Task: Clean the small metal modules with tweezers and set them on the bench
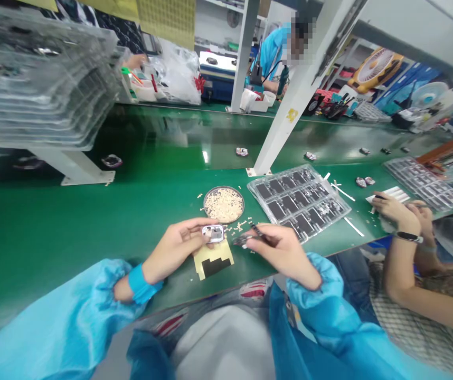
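My left hand (177,244) grips a small device housing (213,233) with a rounded white rim, its open inside turned up. Close by on the right, my right hand (280,247) pinches a small dark electronic part (243,241). A slim black tool (257,231), which looks like tweezers, also sits in its fingers. Under the hands lies a yellow sheet (199,264) with a black adhesive patch (215,267). Just beyond is a round dish (244,205) full of tiny cream pieces, with several scattered loose (239,226) beside it.
A clear tray (260,203) of dark flat parts stands right of the dish. White posts (276,119) rise from the green bench (151,195). Stacked clear trays (48,100) fill the left. Small housings (242,152) dot the far strip. A co-worker's hands (396,214) work at right.
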`<move>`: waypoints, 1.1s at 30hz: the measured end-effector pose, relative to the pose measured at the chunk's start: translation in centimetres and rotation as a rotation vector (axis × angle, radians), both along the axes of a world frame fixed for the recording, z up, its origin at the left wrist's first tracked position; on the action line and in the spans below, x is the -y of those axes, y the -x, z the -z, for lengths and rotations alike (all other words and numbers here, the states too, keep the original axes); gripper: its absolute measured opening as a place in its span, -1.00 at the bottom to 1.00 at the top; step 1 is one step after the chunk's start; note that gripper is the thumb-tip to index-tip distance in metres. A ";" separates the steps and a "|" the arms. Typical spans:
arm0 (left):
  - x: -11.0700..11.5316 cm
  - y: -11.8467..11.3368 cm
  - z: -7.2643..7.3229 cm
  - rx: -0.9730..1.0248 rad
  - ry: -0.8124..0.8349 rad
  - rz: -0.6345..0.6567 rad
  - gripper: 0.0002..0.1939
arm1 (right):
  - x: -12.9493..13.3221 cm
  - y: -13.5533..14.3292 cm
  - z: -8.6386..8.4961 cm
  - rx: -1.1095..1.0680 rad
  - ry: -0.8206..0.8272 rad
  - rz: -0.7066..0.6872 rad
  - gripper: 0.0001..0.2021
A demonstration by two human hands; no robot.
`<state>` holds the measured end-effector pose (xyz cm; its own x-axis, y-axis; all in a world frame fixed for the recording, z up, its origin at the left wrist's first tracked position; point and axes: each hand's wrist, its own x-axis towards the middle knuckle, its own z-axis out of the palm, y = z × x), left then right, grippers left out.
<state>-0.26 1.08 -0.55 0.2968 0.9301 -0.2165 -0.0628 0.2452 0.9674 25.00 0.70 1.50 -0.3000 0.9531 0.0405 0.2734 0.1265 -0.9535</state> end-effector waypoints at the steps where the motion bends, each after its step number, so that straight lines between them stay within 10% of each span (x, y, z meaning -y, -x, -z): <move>1: 0.0 0.0 0.0 0.017 0.000 0.000 -0.52 | 0.0 1.1 0.4 -0.012 0.045 -0.023 -0.79; 33: 0.8 -0.3 1.2 -0.426 -0.407 -0.061 -0.55 | -1.5 5.0 3.1 -0.052 0.152 0.098 -0.70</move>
<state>0.04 0.30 -1.74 0.2054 0.9760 0.0726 0.3498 -0.1425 0.9259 20.00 2.22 -1.59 -0.2063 0.9741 -0.0929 0.2272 -0.0446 -0.9728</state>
